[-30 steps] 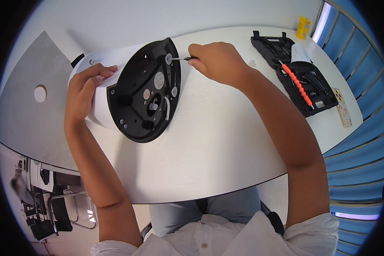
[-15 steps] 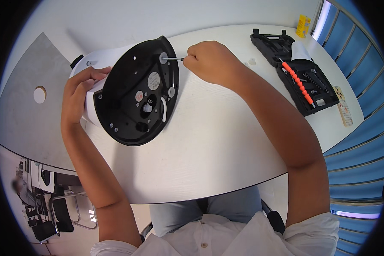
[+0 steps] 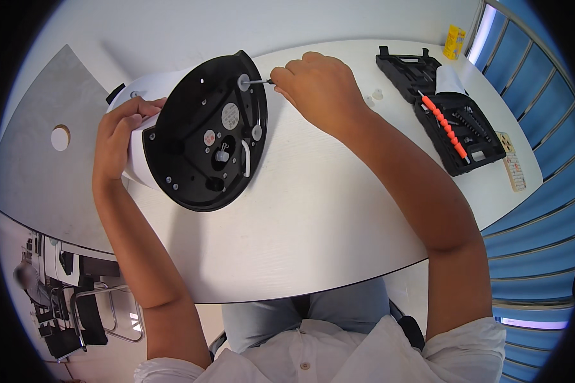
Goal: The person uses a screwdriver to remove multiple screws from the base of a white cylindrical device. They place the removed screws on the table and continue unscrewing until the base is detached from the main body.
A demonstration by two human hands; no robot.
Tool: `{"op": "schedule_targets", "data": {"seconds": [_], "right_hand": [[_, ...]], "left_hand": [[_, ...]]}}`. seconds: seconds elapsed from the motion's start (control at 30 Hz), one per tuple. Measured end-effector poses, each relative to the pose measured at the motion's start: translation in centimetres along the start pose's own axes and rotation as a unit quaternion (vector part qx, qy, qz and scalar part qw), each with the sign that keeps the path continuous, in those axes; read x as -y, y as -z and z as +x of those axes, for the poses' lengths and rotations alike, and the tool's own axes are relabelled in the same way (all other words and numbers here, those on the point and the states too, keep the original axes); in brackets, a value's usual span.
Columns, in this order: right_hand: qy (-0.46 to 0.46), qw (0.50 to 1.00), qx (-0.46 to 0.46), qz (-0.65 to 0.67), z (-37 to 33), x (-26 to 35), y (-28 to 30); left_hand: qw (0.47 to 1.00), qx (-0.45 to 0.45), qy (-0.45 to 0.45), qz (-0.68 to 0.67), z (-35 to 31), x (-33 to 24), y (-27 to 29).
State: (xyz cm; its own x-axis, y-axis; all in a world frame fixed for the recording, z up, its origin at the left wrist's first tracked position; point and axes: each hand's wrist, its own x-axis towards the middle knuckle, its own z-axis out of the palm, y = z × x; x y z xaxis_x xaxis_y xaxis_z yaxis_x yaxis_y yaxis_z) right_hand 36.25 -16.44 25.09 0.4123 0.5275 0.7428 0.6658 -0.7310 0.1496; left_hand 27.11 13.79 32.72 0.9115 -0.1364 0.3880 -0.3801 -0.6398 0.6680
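Note:
A white appliance lies tipped on its side on the table, its black underside (image 3: 184,121) facing right. My left hand (image 3: 117,137) grips its white body (image 3: 142,159), the fingers curled over the top. In my right hand (image 3: 322,92) is a screwdriver (image 3: 259,82), its handle hidden by the fist. The thin metal shaft points left, with its tip at a round white foot (image 3: 243,83) near the upper edge of the underside. A second white foot (image 3: 257,133), a white bar (image 3: 246,158) and several screws sit on the same black face.
Two small translucent pieces (image 3: 377,94) lie beyond my right forearm. An opened black tool case (image 3: 460,134) at the right holds an orange flexible shaft (image 3: 446,127) and bits. Beside it are a beige power strip (image 3: 512,165) and a yellow box (image 3: 453,42). A railing (image 3: 536,223) borders the right.
My right hand has turned about the screwdriver, its knuckles rolled and fingers shifted. The shaft stays at the same white foot, and my left hand keeps its hold.

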Motion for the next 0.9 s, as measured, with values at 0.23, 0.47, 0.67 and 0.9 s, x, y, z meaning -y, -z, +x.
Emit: {"op": "schedule_targets", "data": {"seconds": [0.23,0.47,0.67,0.9], "right_hand": [[-0.171,0.961,0.160,0.145,1.1,0.8,2.1],[-0.302,0.789,0.370,0.386,1.8,0.3,4.3],[-0.039,0.995,0.091,0.013,0.5,0.8,1.6],[-0.118,0.985,0.076,0.100,0.6,1.3,1.9]], "left_hand": [[0.999,-0.002,0.021,-0.042,-0.4,-0.3,0.0],[0.999,-0.006,0.001,-0.038,-0.4,0.3,0.1],[1.000,-0.007,-0.010,-0.019,-0.1,0.2,0.1],[1.000,-0.013,0.002,-0.016,-0.2,0.4,0.3]]}}
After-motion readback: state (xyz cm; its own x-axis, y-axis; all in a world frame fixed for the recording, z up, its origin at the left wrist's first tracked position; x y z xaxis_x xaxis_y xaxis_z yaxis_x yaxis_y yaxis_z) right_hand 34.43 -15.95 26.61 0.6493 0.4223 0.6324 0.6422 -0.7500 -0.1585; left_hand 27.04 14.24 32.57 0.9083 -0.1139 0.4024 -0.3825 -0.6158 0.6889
